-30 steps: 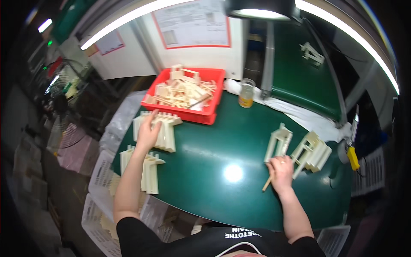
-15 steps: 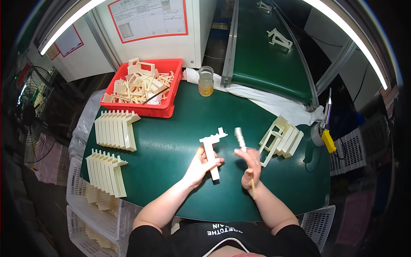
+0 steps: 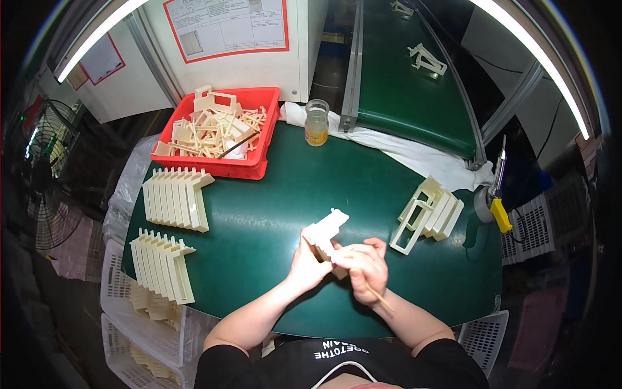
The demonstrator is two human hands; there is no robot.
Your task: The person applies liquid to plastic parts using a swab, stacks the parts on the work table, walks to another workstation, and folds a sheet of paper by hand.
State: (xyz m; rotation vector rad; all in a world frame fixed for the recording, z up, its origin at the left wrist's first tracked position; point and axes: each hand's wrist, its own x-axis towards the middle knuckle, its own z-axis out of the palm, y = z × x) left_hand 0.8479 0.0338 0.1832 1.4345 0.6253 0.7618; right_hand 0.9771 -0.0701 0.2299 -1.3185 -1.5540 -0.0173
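Note:
Over the middle of the table, my left hand is closed around a cream plastic part, which is tilted with its stepped end pointing away from me. My right hand is against the near side of that part, its fingertips touching or almost touching it. A thin wooden stick is gripped in the right palm, its end poking out toward my wrist. Whether the right fingertips pinch anything else is hidden.
Two rows of cream parts stand at the left, and cream frames are stacked at the right. A red bin of loose pieces, a glass jar, a white cloth and a yellow-handled tool line the far side, before a green conveyor.
The cream part has tilted in my left hand. My right hand has moved left to meet it, and the blurred white piece at its fingertips no longer shows separately.

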